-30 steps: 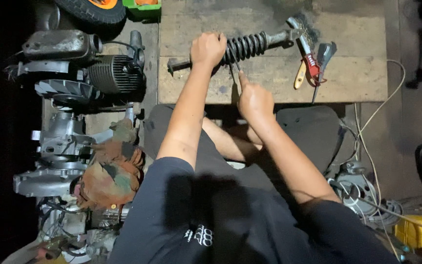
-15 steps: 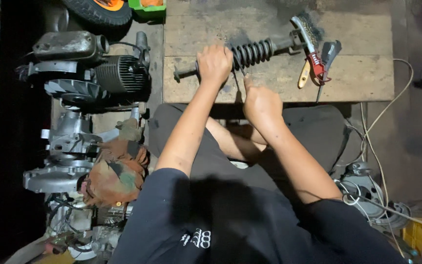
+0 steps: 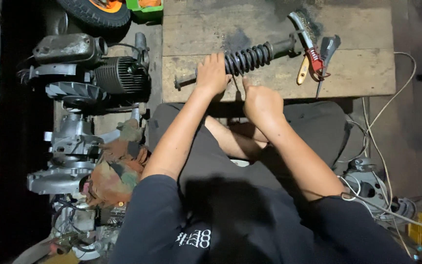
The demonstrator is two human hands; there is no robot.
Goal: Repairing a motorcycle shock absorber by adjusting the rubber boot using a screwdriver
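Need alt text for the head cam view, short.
Seen from above, a seated person's left hand grips a black coil-spring shock absorber lying across a worn wooden bench, while the right hand rests at the bench edge just below the spring. A red-handled tool lies to the right; engine parts are stacked on the left.

Black coil spring (image 3: 248,57), red-handled tool (image 3: 313,61), green tray (image 3: 145,7).
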